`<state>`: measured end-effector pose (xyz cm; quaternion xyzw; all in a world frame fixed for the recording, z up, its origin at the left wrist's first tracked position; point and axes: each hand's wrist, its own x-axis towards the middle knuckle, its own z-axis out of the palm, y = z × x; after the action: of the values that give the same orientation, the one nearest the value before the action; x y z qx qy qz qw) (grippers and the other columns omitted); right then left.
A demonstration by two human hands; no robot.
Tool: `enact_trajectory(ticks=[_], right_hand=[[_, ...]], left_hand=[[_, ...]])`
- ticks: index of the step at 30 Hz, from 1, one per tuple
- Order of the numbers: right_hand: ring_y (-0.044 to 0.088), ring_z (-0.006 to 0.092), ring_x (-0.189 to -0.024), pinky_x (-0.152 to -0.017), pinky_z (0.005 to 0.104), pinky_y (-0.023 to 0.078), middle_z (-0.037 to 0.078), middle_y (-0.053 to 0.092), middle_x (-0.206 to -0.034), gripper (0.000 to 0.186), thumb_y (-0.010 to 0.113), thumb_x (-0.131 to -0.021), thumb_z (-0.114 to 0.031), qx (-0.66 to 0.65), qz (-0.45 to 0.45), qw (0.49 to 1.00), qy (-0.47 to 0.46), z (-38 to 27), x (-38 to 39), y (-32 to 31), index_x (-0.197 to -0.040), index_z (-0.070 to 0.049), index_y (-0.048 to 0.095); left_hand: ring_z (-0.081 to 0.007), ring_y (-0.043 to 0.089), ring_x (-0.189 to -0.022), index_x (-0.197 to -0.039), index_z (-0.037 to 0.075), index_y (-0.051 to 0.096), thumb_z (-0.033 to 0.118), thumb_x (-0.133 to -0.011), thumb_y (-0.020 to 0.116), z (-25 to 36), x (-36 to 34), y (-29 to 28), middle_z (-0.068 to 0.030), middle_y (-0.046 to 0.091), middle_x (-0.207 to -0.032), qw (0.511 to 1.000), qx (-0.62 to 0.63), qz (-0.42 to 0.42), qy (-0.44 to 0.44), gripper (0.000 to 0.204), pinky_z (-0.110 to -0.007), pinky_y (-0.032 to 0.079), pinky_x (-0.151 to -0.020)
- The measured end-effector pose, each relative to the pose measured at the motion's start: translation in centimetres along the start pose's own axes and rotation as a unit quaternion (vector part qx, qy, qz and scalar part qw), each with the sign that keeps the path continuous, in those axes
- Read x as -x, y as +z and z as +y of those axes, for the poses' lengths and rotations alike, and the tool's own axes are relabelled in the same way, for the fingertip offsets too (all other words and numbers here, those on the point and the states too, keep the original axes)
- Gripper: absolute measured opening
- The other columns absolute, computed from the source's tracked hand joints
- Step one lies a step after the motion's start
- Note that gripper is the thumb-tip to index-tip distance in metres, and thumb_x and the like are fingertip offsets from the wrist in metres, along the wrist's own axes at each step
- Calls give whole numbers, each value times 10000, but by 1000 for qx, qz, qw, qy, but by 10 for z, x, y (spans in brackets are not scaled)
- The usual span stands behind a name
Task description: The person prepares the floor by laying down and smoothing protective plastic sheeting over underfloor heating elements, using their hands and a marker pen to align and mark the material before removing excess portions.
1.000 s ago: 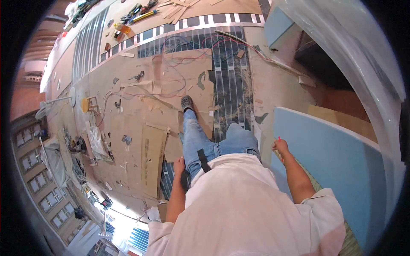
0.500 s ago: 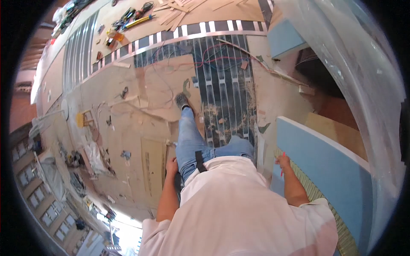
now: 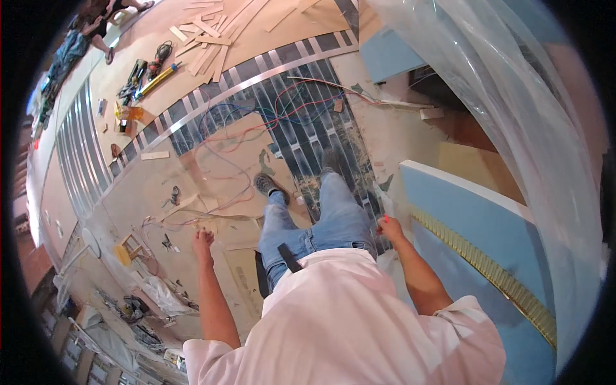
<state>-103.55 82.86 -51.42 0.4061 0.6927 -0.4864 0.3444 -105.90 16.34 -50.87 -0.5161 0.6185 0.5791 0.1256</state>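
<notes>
My right hand (image 3: pixel 389 228), closed, is by my right thigh, to the left of the blue boards. A thin red pencil-like stick is gripped in it; only a short red bit shows. My left hand (image 3: pixel 203 238) hangs out to the left above the dusty floor sheet. Its fingers are loosely bent and apart, and nothing shows in them. To the right, a large blue foam-like board (image 3: pixel 468 202) stands on edge. Along it runs a yellowish ribbed strip (image 3: pixel 481 281).
Loose red and blue wires (image 3: pixel 276 119) cross the metal-striped floor panels (image 3: pixel 314 138) near my feet. Wood strips (image 3: pixel 208 38) and tools (image 3: pixel 157 80) lie farther ahead. Clear plastic sheeting (image 3: pixel 507 96) hangs at right. Another person's legs (image 3: pixel 106 38) show at far left.
My right foot has stepped forward onto the striped panels. My left hand has swung out from my thigh, and my right hand has moved away from the ribbed strip. The view has shifted.
</notes>
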Motion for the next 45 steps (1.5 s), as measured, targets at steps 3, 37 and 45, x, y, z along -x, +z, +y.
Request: enact_trajectory(ticks=[3,37,45], right_hand=[[630,248,-584,-543,354,542,162,621,-710,211,536,-857,-154,-44,24,997,63,-14,3,-19,-880,51,583],[609,414,-817,-713,500,489,235,626,-852,283,552,-798,-298,381,205,893,-125,-142,-657,146,-842,-28,625],[584,367,-961,-833,425,499,198,497,-1161,609,665,-697,-295,393,339,854,-29,-178,-822,182,-1158,54,473]], left_hand=[[-147,604,-719,-939,53,572,234,-892,511,58,11,53,-59,614,-803,999,24,3,39,197,-273,496,-664],[-413,533,-988,-1163,-126,423,592,-620,715,-109,-47,348,-257,553,-1048,753,-648,-103,-51,946,-443,438,-854],[-376,506,-1034,-1201,-56,441,555,-639,721,-75,-92,417,-212,541,-1095,804,-581,-48,-114,876,-414,414,-887]])
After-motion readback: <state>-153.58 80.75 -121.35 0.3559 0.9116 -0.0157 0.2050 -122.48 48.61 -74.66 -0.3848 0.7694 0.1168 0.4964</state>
